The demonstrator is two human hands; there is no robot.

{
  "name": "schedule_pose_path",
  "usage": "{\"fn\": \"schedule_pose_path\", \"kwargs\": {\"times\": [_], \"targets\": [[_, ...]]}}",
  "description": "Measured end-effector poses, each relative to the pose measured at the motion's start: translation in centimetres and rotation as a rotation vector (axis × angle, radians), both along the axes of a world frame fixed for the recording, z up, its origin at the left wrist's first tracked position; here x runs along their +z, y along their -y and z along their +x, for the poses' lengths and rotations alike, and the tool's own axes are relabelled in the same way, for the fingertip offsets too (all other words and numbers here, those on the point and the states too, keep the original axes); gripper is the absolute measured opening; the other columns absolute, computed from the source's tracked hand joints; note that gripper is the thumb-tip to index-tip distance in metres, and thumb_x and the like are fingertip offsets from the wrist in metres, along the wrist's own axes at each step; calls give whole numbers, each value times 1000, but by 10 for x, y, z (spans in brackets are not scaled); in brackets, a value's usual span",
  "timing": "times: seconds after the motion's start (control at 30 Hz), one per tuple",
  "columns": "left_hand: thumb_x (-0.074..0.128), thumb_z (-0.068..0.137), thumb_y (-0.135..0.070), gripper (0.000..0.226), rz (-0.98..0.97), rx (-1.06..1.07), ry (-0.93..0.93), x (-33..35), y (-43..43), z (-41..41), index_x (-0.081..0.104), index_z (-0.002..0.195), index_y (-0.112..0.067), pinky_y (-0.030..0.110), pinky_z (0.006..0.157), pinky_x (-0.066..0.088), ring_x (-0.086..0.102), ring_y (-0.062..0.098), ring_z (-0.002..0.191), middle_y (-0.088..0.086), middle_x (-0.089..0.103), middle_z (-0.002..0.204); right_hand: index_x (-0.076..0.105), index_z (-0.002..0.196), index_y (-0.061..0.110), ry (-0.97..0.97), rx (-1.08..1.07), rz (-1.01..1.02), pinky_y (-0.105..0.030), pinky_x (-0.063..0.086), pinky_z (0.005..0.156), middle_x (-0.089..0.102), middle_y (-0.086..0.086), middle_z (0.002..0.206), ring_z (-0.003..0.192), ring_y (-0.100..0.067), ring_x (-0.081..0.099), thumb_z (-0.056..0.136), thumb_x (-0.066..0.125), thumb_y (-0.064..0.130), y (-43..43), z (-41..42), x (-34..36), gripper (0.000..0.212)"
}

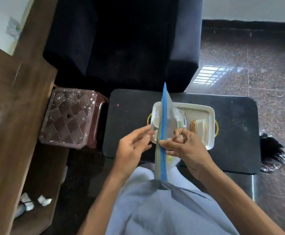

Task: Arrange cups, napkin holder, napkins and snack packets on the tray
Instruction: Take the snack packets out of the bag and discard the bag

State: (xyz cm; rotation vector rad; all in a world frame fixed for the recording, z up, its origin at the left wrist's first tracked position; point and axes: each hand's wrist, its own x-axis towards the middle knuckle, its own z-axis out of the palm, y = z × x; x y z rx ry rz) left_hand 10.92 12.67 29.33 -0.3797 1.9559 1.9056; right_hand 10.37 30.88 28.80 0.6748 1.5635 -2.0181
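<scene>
A white tray [211, 116] with gold handles sits on a black low table [236, 133]. On its right part stands a gold wire napkin holder [196, 127] with napkins. White cups [155, 123] show at the tray's left, partly hidden. Above the tray I hold a clear zip bag with a blue seal strip [163, 126], edge-on, with packets dimly visible inside. My right hand [182, 146] pinches the bag's seal with thumb and fingers. My left hand [133, 145] is at the bag's left side, fingers mostly straight and touching the plastic.
A dark armchair [121, 44] stands behind the table. A clear-topped brown stool [72, 116] is at the left, beside a wooden cabinet [11, 124] with crumpled papers on its lower shelf. A black fringed object [272, 155] lies at the table's right edge.
</scene>
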Motion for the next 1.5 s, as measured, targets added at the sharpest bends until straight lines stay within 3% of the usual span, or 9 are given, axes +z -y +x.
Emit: {"fn": "schedule_pose_path", "kwargs": {"times": [0.13, 0.4, 0.53, 0.77, 0.97, 1.07, 1.27, 1.4, 1.5], "targets": [[76, 83, -39, 23, -20, -6, 16, -4, -43, -16, 75, 105, -31, 35, 88, 61, 76, 16, 102, -1, 80, 108, 47, 82, 15, -111, 11, 139, -35, 62, 66, 68, -16, 67, 66, -24, 74, 62, 90, 11, -13, -3, 11, 47], [78, 87, -10, 22, -24, -37, 123, -15, -72, -30, 76, 109, -7, 22, 60, 59, 72, 12, 71, 2, 75, 83, 57, 95, 12, -107, 6, 306, -29, 60, 67, 75, -7, 70, 71, -21, 76, 68, 90, 9, -36, 2, 18, 42], [70, 94, -6, 22, 68, 23, 212, -12, -89, -22, 74, 114, 0, 28, 70, 64, 77, 18, 80, 10, 80, 94, 66, 103, 17, -62, -27, 253, -25, 58, 69, 77, -2, 72, 73, -16, 76, 74, 84, 16, -50, 10, 16, 34], [72, 90, -6, 14, -289, 55, -11, -19, -155, 5, 81, 101, -11, 24, 70, 60, 74, 10, 76, 2, 80, 89, 72, 100, 23, 13, -186, 439, -20, 48, 57, 59, 7, 56, 57, -4, 62, 84, 75, 8, -90, 38, 1, 23], [69, 93, -1, 22, -70, 193, 170, -18, -225, 25, 80, 99, -19, 41, 75, 66, 78, 29, 89, 6, 81, 94, 69, 107, 9, 174, -194, -29, -21, 59, 66, 64, 6, 56, 66, -9, 68, 91, 55, -10, -167, 43, 3, 28], [69, 94, -2, 18, -182, 186, 87, -17, -254, 31, 78, 108, -7, 42, 81, 64, 77, 27, 89, 12, 80, 99, 68, 106, 9, 133, -153, 13, -32, 59, 82, 60, 1, 61, 71, -15, 64, 92, 58, -7, -197, 46, -3, 23], [69, 89, -16, 15, -596, -40, -365, -3, -287, 39, 82, 94, -15, 5, 62, 48, 68, 3, 62, -9, 77, 78, 67, 95, 21, -109, -11, 366, -30, 56, 63, 73, 1, 84, 72, -10, 66, 86, 71, 46, -228, 44, -2, 27], [73, 88, -13, 14, -564, 73, -266, -4, -303, 40, 83, 93, -20, 7, 63, 51, 71, 0, 66, -20, 74, 77, 60, 77, 10, -148, -73, 409, -32, 48, 52, 62, -9, 66, 57, -14, 53, 91, 71, 26, -241, 40, -5, 24], [72, 83, -17, 21, -427, 172, -150, -6, -318, 42, 77, 81, -38, 14, 65, 57, 70, -5, 65, -27, 72, 68, 61, 76, 13, -14, -208, 76, -18, 38, 45, 58, 0, 61, 50, -8, 49, 96, 64, 14, -246, 43, -4, 20]]}}
